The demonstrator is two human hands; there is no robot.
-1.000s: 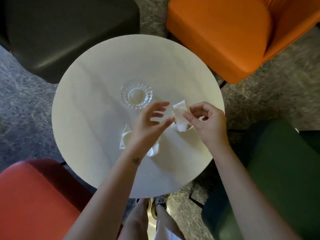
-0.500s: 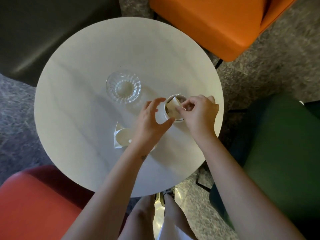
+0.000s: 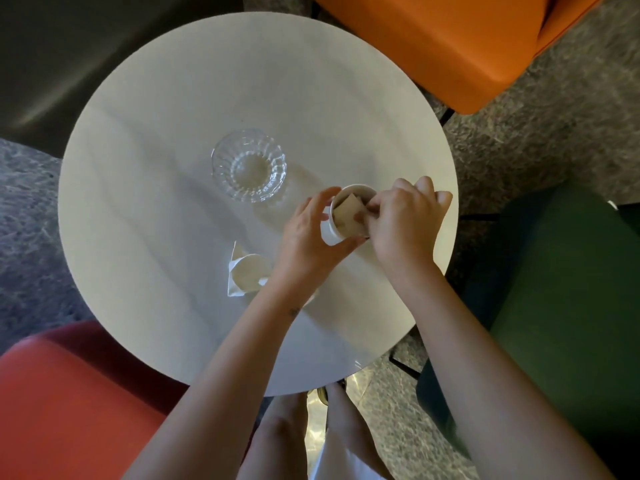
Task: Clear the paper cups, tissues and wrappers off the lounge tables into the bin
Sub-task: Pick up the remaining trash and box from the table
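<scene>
On the round white table (image 3: 173,150), just right of the empty glass (image 3: 249,165), a paper cup (image 3: 335,221) is cradled by the left hand (image 3: 308,242), its thumb and fingers curved around the cup's wall. A folded tissue (image 3: 349,213) is pinched by the fingertips of the right hand (image 3: 403,221) and pressed into the cup's mouth. Below the glass, a second cup (image 3: 246,274) is seen on a white napkin (image 3: 234,289), partly hidden by the left wrist.
</scene>
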